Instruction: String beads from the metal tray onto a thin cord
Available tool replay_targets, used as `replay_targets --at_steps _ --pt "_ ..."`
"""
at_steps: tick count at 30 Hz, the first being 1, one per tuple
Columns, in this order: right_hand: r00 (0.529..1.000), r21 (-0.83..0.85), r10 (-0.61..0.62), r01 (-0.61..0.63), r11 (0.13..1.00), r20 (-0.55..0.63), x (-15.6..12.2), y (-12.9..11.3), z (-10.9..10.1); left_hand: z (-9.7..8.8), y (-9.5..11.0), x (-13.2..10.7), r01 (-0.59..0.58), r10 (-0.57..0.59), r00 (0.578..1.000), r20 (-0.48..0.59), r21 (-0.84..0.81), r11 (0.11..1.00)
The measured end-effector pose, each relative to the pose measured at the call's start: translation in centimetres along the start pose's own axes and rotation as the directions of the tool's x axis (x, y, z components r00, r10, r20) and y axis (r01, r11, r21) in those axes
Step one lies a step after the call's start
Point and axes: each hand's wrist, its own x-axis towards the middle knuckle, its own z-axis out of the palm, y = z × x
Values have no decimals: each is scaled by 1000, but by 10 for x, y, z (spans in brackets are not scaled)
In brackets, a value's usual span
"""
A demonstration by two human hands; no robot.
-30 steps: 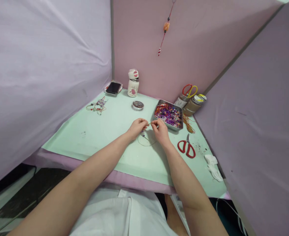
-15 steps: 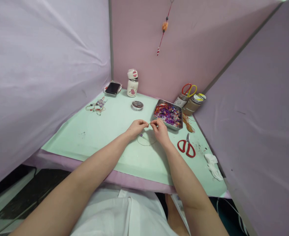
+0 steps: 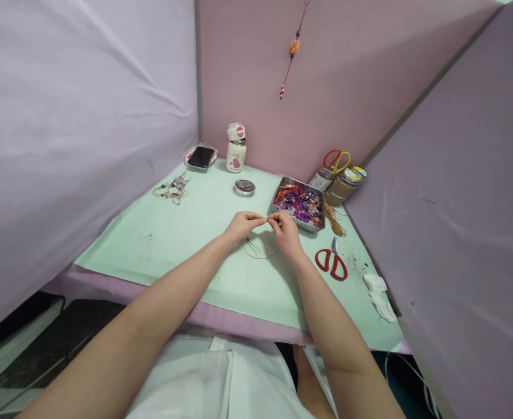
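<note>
Over the middle of the table my left hand (image 3: 241, 226) and my right hand (image 3: 285, 228) meet fingertip to fingertip. Each is closed in a pinch on a thin cord (image 3: 260, 258), which loops down below them toward the pale green tabletop. A small purple bead (image 3: 247, 240) hangs on the cord under my left hand. What lies right between the fingertips is too small to make out. Just behind my right hand stands a metal tray (image 3: 318, 228) filled with purple, red and orange beads and strings.
Red-handled scissors (image 3: 331, 265) lie right of my right hand, near a crumpled white cloth (image 3: 379, 297). Behind are a round tin (image 3: 244, 187), a white bottle (image 3: 236, 156), a phone (image 3: 201, 156), a beaded bracelet tangle (image 3: 173, 188) and a brown jar (image 3: 342, 187). A beaded pendant (image 3: 294, 48) hangs above.
My fingertips have come closer together and now touch or nearly touch. The purple bead on the cord has swung slightly left.
</note>
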Motion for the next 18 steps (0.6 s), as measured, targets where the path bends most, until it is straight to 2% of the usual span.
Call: replay_targets --at_steps 18 --pt "1000 -16 8 -8 1000 -9 -1 -5 -2 1 -2 2 13 -14 1000 -17 -46 999"
